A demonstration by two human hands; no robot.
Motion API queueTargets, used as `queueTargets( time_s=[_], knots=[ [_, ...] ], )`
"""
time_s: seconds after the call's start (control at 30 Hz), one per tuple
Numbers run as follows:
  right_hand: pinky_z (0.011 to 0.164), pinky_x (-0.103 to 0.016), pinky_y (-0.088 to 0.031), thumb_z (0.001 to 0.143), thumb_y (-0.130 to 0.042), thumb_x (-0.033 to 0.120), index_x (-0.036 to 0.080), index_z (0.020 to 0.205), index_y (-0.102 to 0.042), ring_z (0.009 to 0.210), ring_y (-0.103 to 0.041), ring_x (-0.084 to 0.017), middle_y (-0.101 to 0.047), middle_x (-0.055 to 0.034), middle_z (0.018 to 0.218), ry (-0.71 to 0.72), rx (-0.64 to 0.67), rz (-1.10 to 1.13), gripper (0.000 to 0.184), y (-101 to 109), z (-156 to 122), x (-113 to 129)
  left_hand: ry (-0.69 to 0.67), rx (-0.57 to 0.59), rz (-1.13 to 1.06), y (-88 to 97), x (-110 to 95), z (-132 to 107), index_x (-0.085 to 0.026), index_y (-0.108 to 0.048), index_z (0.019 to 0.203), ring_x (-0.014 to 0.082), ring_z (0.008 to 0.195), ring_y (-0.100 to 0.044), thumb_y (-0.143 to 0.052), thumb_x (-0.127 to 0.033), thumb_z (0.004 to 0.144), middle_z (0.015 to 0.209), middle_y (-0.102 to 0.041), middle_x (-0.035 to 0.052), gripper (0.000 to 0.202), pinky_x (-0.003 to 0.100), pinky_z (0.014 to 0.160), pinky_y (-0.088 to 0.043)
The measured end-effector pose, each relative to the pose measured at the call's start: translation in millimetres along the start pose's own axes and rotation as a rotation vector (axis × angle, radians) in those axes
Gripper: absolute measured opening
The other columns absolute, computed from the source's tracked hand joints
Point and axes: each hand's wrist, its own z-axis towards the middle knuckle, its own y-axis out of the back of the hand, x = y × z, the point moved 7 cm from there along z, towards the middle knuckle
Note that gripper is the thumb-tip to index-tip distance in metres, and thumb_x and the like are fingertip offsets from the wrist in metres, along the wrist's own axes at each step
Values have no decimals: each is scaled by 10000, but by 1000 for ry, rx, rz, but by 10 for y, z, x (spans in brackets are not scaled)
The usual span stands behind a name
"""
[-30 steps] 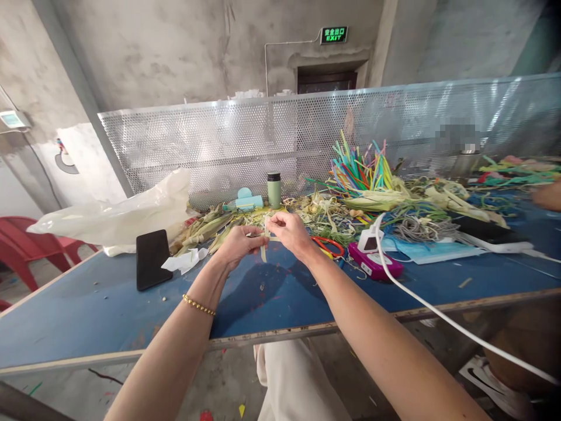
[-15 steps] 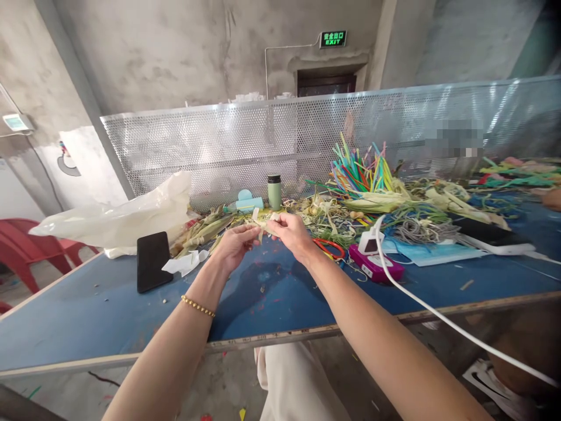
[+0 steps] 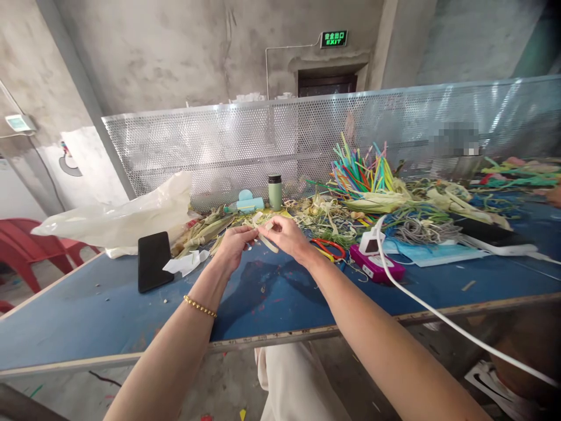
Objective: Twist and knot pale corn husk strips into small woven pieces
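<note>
Strip (image 3: 269, 244), pale and narrow, is up between both hands at mid-table, slanting with its near end to the right. Left hand (image 3: 235, 242): fingertips pinched tight on strip. Right hand (image 3: 287, 237): thumb and fingers in a narrow pinch on strip, just beside left fingertips; exact finger contact partly hidden. Both hands over blue table (image 3: 109, 316).

Left side: black phone (image 3: 155, 262), white paper (image 3: 186, 263) just beside it, plastic bag (image 3: 120, 219) farther left, dry husks (image 3: 204, 233) on far side of paper. Far of hands: green bottle (image 3: 275, 194), upright. Right side: red loop (image 3: 336, 250), purple box (image 3: 379, 267), white cable (image 3: 438, 313) running to near right. Far right: bundle of colored stems (image 3: 362, 169), blue mask (image 3: 432, 252).
</note>
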Motion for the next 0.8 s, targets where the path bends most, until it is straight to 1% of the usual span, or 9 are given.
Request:
queueTargets(
  time_s=[0.07, 0.1, 0.13, 0.2, 0.27, 0.43, 0.67, 0.8],
  knots=[
    [558, -252, -342, 824, -629, 505, 183, 610, -551, 572, -462, -115, -539, 17, 581, -31, -24, 24, 395, 67, -1, -10, -32, 15, 81, -4, -31, -5, -154, -675, 565, 97, 516, -409, -782, -386, 630, 526, -543, 0, 264, 272, 524, -266],
    [557, -255, -337, 827, -623, 508, 181, 586, -546, 566, -452, -115, -520, 20, 560, -39, -22, 21, 414, 82, -1, -23, -46, 33, 117, -16, -45, -11, -154, -675, 564, 97, 518, -401, -782, -400, 636, 521, -536, -4, 278, 272, 531, -268],
    [560, -256, -341, 807, -648, 485, 175, 583, -562, 574, -458, -118, -525, 18, 562, -38, -6, 19, 391, 81, 1, -37, -57, 58, 149, -36, -56, -20, -153, -676, 566, 97, 523, -398, -784, -409, 639, 520, -532, -7, 287, 272, 539, -271],
    [580, -257, -357, 764, -683, 400, 161, 634, -631, 604, -483, -125, -573, 10, 609, -25, 63, 43, 277, 35, 6, -75, -68, 111, 197, -81, -68, -41, -154, -674, 563, 99, 536, -395, -784, -409, 642, 521, -525, -12, 289, 270, 552, -276],
    [592, -256, -361, 748, -677, 340, 153, 658, -648, 614, -483, -122, -577, 12, 631, -13, 102, 84, 210, -2, 11, -110, -64, 152, 220, -119, -74, -64, -156, -670, 556, 103, 545, -396, -775, -406, 653, 520, -523, -12, 289, 269, 557, -279],
    [596, -252, -359, 742, -663, 302, 149, 639, -617, 621, -457, -115, -544, 16, 630, 8, 119, 135, 190, -16, 17, -96, -46, 225, 167, -188, -100, -110, -168, -637, 527, 110, 551, -397, -757, -396, 672, 534, -536, -2, 295, 274, 559, -292],
    [622, -255, -392, 752, -654, 349, 152, 654, -598, 648, -473, -120, -570, 2, 662, 16, 92, 214, 226, 3, 16, -40, -54, 254, 164, -217, -119, -126, -176, -650, 533, 116, 561, -410, -761, -367, 660, 539, -535, -5, 254, 281, 576, -313],
    [619, -252, -389, 763, -628, 327, 160, 658, -583, 638, -471, -119, -562, 4, 662, 19, 79, 199, 202, 11, 4, -10, -39, 256, 158, -214, -111, -131, -171, -669, 550, 115, 561, -415, -766, -366, 660, 557, -570, 7, 243, 281, 572, -307]
  ],
)
